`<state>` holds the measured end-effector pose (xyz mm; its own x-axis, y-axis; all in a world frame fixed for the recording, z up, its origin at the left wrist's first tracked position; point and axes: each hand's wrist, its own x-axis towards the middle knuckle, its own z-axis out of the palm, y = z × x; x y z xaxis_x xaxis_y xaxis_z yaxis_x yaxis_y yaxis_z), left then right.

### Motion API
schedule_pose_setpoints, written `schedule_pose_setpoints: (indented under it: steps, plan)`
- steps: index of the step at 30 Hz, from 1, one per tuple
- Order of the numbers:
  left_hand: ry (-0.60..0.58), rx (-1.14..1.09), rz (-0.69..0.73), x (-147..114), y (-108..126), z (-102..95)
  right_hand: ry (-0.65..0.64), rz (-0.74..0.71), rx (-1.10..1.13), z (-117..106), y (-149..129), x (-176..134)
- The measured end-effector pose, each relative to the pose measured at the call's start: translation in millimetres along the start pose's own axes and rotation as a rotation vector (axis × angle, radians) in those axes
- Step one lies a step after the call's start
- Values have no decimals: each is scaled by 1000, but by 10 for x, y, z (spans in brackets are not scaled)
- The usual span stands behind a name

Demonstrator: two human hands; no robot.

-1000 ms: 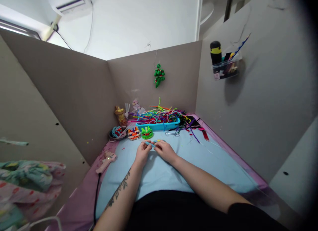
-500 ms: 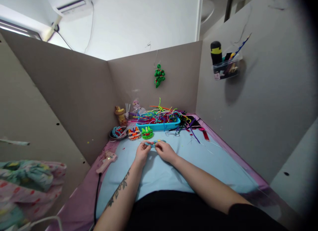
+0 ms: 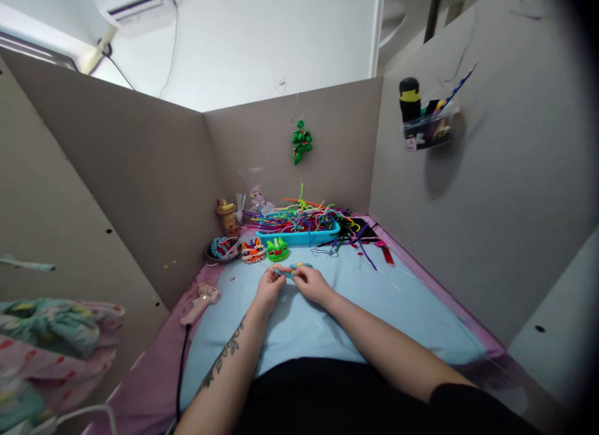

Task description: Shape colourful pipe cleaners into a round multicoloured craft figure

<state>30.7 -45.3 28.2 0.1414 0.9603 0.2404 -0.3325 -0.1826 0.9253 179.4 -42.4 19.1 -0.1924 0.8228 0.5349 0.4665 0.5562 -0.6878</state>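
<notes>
Head camera view of a craft booth: both hands meet over the light blue mat (image 3: 374,316) toward the far middle of the table. The left hand (image 3: 267,289) and right hand (image 3: 312,283) are each pinched closed on a small blue pipe-cleaner piece (image 3: 292,269), held between their fingertips just above the mat; its exact shape is too small to make out. Just beyond the hands sit a green pipe-cleaner figure (image 3: 277,250) and, beside it to the left, an orange pipe-cleaner figure (image 3: 253,251). Behind these, a blue tray (image 3: 299,237) heaped with pipe cleaners of many colours stands near the table's far edge, with loose strands spilling toward the far right corner. A pink glue gun (image 3: 200,303) lies at the left edge, its black cord trailing toward the near edge. A green ornament (image 3: 300,143) hangs on the back partition, and a clear holder (image 3: 428,129) with pens is fixed to the right partition.
</notes>
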Motion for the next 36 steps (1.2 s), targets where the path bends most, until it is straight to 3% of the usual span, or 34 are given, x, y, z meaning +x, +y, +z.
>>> schedule_pose_setpoints:
  steps: [22, 36]
  plan:
    - [-37, 18, 19, 16, -48, -33, -1, 25, -6, 4, -6, -12]
    - [-47, 66, 20, -1, -19, -15, -6, -41, 9, -2, -15, -2]
